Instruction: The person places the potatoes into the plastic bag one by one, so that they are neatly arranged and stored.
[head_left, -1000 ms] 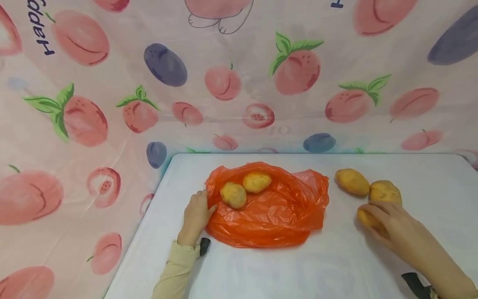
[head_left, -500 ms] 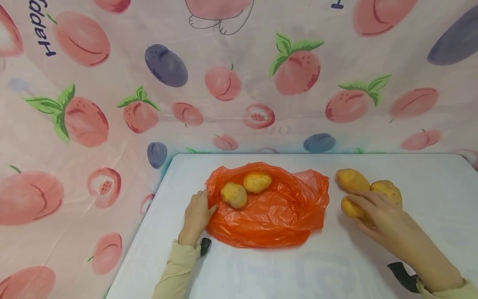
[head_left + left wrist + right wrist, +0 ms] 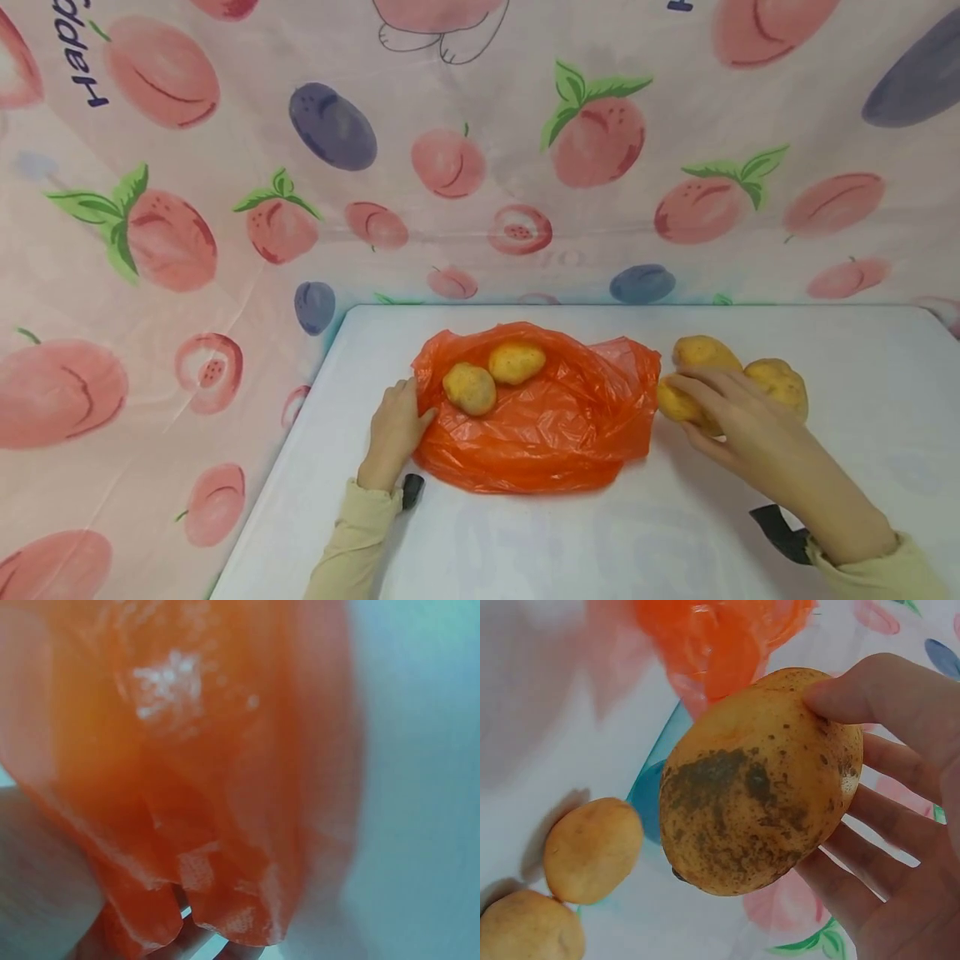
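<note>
An orange plastic bag (image 3: 540, 425) lies spread on the white table, with two potatoes (image 3: 470, 390) (image 3: 517, 363) on its left part. My left hand (image 3: 395, 429) grips the bag's left edge; the left wrist view shows the film (image 3: 187, 787) between thumb and fingers. My right hand (image 3: 750, 425) holds a potato (image 3: 678, 403) beside the bag's right edge. In the right wrist view this potato (image 3: 757, 787) has dark patches, and thumb and fingers of my hand (image 3: 900, 795) are round its side.
Two more potatoes (image 3: 705, 352) (image 3: 783, 387) lie on the table (image 3: 570, 550) behind my right hand. A fruit-patterned cloth (image 3: 465, 108) hangs behind and to the left of the table. Black straps or pieces show at both wrists.
My right hand has moved left with its potato, from the other two potatoes toward the bag's right edge. My left hand and the bag have stayed in place.
</note>
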`<state>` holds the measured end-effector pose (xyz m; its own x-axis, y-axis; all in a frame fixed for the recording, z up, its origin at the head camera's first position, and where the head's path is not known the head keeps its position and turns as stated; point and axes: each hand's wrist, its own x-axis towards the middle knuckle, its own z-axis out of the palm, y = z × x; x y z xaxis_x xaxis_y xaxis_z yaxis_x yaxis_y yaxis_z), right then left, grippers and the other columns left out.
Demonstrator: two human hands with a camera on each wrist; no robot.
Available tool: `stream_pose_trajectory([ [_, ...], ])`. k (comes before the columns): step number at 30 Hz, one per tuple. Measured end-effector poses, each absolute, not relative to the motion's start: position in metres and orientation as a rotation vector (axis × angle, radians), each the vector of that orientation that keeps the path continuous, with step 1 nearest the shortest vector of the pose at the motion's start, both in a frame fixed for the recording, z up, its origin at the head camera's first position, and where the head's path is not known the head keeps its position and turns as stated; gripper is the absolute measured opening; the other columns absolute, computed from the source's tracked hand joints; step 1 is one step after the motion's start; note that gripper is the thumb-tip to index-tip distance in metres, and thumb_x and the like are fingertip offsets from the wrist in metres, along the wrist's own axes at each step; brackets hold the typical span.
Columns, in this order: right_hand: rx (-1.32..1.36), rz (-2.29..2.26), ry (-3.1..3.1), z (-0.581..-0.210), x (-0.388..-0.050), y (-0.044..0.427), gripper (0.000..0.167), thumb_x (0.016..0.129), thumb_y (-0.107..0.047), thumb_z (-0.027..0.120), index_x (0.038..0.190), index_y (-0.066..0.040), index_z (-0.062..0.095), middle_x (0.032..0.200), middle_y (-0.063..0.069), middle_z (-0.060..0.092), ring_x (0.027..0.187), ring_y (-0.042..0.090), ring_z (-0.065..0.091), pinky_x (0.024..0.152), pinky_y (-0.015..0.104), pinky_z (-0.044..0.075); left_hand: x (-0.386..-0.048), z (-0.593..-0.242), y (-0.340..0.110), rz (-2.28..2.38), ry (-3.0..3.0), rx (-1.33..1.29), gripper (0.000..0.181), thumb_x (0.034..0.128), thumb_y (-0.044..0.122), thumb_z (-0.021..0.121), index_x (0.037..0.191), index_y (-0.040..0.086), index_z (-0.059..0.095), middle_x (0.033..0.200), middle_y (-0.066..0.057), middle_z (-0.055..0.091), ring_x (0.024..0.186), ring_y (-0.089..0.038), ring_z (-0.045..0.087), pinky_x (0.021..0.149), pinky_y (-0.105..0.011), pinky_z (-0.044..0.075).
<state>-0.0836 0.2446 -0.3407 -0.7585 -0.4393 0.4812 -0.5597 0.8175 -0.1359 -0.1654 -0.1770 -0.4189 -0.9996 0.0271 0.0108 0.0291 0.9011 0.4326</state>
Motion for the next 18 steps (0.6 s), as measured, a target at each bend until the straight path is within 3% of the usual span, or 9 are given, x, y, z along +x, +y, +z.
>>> stream_pose_trajectory([
  [7,0.784,0.388,-2.555,-0.333,-0.088,0.231,0.080,0.098,-0.064,0.021,0.122,-0.003,0.065,0.123,0.018,0.062,0.113,0.039,0.058,0.075,0.054,0.057,-0.165,-0.418,-0.176,-0.657,-3.075,-0.046,0.054,0.0893,0.020,0.075,0.134,0.000,0.052,0.112,-0.015,0.060,0.101,-0.031,0.052,0.090,-0.046,0.053],
  [8,0.794,0.386,-2.563,-0.331,-0.088,0.229,0.071,0.099,-0.062,0.033,0.124,-0.003,0.064,0.123,0.017,0.062,0.115,0.039,0.057,0.077,0.054,0.057,-0.165,-0.417,-0.176,-0.657,-3.072,-0.048,0.054,0.0893,0.020,0.075,0.134,0.000,0.052,0.112,-0.015,0.060,0.101,-0.031,0.052,0.090,-0.046,0.053],
  [9,0.803,0.387,-2.569,-0.330,-0.089,0.227,0.071,0.099,-0.062,0.032,0.124,-0.003,0.064,0.124,0.017,0.062,0.116,0.040,0.056,0.078,0.054,0.056,-0.165,-0.416,-0.176,-0.660,-3.067,-0.053,0.054,0.0894,0.020,0.075,0.134,0.000,0.052,0.112,-0.015,0.060,0.101,-0.031,0.052,0.089,-0.046,0.053],
  [10,0.809,0.383,-2.575,-0.328,-0.089,0.225,0.063,0.099,-0.058,0.045,0.125,-0.003,0.064,0.125,0.017,0.062,0.118,0.040,0.056,0.078,0.054,0.057,-0.165,-0.416,-0.176,-0.663,-3.063,-0.056,0.054,0.0895,0.020,0.075,0.134,0.000,0.052,0.112,-0.015,0.060,0.101,-0.031,0.052,0.089,-0.046,0.053],
  [13,0.816,0.375,-2.599,-0.323,-0.091,0.219,0.051,0.087,-0.034,0.076,0.127,-0.005,0.063,0.126,0.016,0.061,0.120,0.042,0.054,0.079,0.054,0.057,-0.164,-0.415,-0.176,-0.662,-3.061,-0.055,0.053,0.0894,0.019,0.075,0.134,0.000,0.052,0.112,-0.016,0.060,0.100,-0.031,0.052,0.090,-0.047,0.053],
  [16,0.824,0.380,-2.594,-0.321,-0.093,0.213,0.060,0.073,-0.012,0.085,0.127,-0.005,0.062,0.125,0.015,0.061,0.117,0.040,0.056,0.078,0.052,0.058,-0.165,-0.414,-0.175,-0.658,-3.067,-0.047,0.054,0.0891,0.020,0.075,0.134,0.000,0.052,0.113,-0.016,0.061,0.101,-0.032,0.053,0.091,-0.047,0.053],
  [18,0.839,0.387,-2.586,-0.321,-0.095,0.209,0.059,0.073,-0.010,0.084,0.128,-0.005,0.062,0.125,0.014,0.061,0.115,0.038,0.057,0.079,0.051,0.058,-0.165,-0.414,-0.175,-0.653,-3.071,-0.041,0.054,0.0889,0.020,0.075,0.134,0.000,0.052,0.114,-0.016,0.061,0.102,-0.032,0.053,0.092,-0.047,0.053],
])
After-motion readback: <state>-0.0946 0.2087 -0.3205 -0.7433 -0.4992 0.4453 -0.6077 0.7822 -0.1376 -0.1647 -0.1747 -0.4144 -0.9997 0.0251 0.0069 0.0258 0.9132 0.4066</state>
